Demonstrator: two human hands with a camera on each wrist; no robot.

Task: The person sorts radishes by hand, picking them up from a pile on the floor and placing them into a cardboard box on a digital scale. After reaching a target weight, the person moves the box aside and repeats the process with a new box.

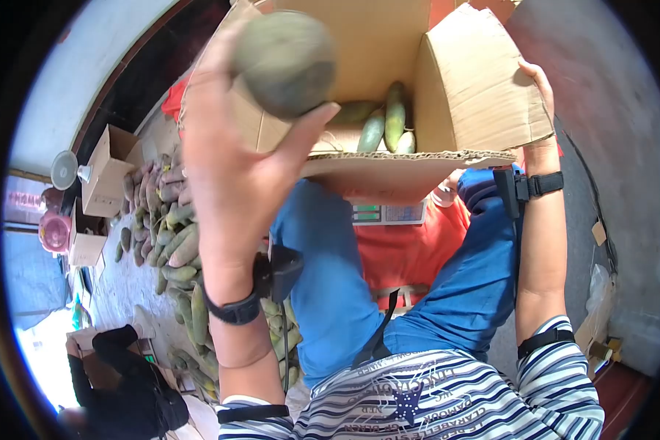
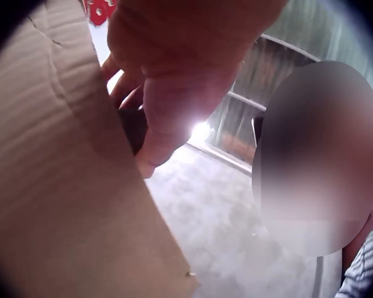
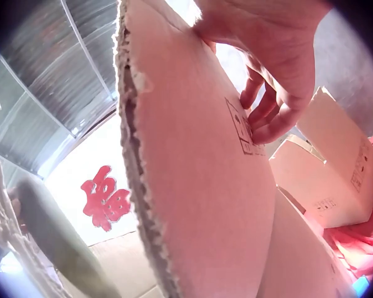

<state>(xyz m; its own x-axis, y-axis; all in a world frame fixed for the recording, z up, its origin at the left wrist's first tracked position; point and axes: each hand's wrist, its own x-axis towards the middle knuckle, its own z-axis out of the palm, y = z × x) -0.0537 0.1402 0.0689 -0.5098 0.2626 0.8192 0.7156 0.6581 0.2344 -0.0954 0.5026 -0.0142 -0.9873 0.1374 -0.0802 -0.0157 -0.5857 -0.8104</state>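
My left hand (image 1: 238, 161) grips a thick green radish (image 1: 286, 66) over the left side of an open cardboard box (image 1: 389, 37). The radish points end-on in the head view, slightly blurred, with the thumb at its lower edge and the other fingers mostly hidden behind it. Its long body shows beside the box edge in the right wrist view. Several green radishes (image 1: 394, 121) lie inside the box. On the right, my right hand (image 1: 541, 88) holds the box's side flap (image 1: 484, 88), its fingertips (image 3: 273, 127) curled against the printed face.
A pile of radishes (image 1: 172, 249) covers the floor at left, near open cartons (image 1: 110, 176). A person in black (image 1: 136, 381) is at lower left. Beneath the box are a white scale (image 1: 407, 213) and red cloth (image 1: 411, 257). More cartons (image 3: 336, 180) stand beyond the flap.
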